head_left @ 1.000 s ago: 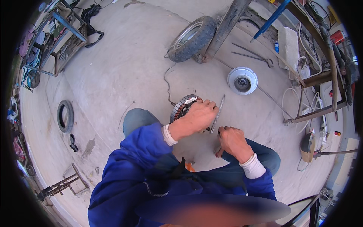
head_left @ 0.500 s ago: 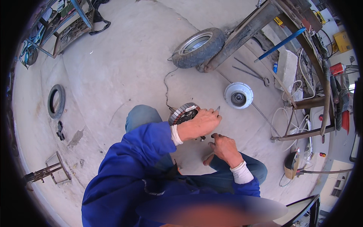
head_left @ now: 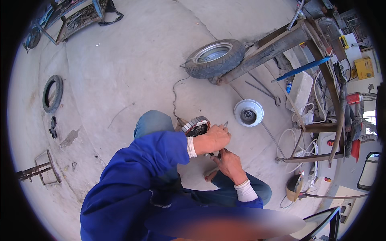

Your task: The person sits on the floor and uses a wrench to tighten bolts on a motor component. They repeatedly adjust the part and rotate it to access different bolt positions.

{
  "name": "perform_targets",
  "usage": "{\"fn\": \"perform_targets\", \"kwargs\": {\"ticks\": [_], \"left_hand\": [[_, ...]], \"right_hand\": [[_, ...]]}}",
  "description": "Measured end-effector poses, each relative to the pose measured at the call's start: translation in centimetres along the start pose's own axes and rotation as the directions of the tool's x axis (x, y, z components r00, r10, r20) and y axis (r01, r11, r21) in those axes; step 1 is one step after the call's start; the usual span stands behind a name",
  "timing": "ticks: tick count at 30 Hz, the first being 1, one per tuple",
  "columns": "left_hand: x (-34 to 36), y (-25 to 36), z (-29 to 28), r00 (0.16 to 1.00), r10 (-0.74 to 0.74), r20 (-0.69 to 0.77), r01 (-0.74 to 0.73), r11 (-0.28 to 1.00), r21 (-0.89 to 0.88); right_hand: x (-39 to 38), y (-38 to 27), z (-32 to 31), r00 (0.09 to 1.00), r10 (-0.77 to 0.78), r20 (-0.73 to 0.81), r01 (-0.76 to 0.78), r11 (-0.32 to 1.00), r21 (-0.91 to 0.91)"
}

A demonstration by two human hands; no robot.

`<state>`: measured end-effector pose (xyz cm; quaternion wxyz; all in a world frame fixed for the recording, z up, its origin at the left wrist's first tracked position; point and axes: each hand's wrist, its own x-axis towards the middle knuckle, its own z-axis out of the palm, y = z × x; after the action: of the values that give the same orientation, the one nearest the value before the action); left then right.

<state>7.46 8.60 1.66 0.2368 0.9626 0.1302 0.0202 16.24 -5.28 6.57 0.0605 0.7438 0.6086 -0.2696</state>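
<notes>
A round motor stator (head_left: 196, 125), with a grey slotted rim and copper-coloured windings, sits on the floor between my knees. My left hand (head_left: 214, 138) is closed just right of it and covers part of it. A small grey tip (head_left: 225, 124) juts out past its knuckles; what it belongs to is hidden. My right hand (head_left: 229, 165) is just below the left, its thumb and fingers drawn together near small dark parts (head_left: 211, 154). What those fingers hold cannot be made out. Cable (head_left: 174, 96) runs from the stator toward the far wheel.
A silver wheel hub (head_left: 249, 113) lies to the right. Farther off, a tyred wheel (head_left: 215, 58) leans by a metal frame (head_left: 273, 48) with a blue bar (head_left: 301, 69). Long-handled tongs (head_left: 265, 89) lie nearby. A loose tyre (head_left: 52, 94) is at far left.
My right hand has moved up and left until it nearly meets my left hand, its fingers drawn together. The whole view has shifted slightly.
</notes>
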Motion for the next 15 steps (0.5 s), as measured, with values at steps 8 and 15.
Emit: {"fn": "perform_targets", "kwargs": {"ticks": [8,15], "left_hand": [[0.0,-1.1,-0.8,0.997,0.061,-0.039,-0.062,0.997,-0.038],[-1.2,-2.8,-4.0,0.989,0.045,-0.144,-0.051,0.998,-0.039]], "right_hand": [[0.0,-1.5,-0.4,0.999,0.031,0.031,-0.032,0.999,0.014],[0.5,-1.9,-0.1,1.000,0.012,0.011,-0.012,0.999,-0.042]]}}
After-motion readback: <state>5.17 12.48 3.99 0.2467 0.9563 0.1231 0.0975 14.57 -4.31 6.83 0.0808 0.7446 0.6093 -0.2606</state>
